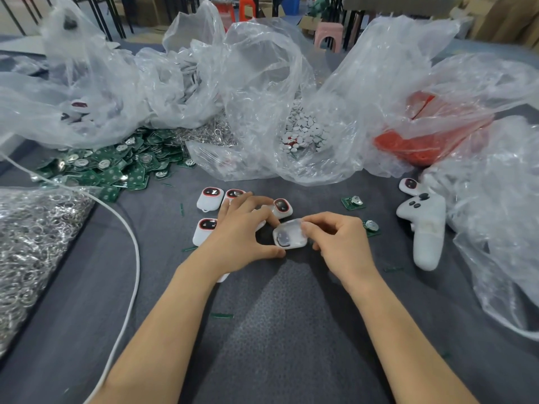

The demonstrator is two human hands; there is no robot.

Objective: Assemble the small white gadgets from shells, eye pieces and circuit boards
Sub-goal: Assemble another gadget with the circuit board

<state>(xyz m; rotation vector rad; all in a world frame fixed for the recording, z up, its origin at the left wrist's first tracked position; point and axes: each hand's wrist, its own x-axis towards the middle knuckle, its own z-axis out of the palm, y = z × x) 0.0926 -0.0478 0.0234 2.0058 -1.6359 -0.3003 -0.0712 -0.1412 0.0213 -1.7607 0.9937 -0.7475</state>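
Note:
A white shell (291,237) lies hollow side up at the centre of the grey cloth, with a dark eye piece inside it. My right hand (338,243) pinches its right edge with fingers and thumb. My left hand (242,231) holds its left edge between thumb and fingers. Several white gadgets with red-ringed eyes (210,198) lie just behind and left of my left hand. Two loose green circuit boards (353,202) lie to the right; one (372,227) is partly hidden behind my right hand.
A heap of green circuit boards (116,167) lies at the left, metal rings in a bag (35,237) at the far left. Clear bags hold white discs (303,132) and red parts (420,147). A white controller (425,228) lies at the right, a white cable (128,258) at the left.

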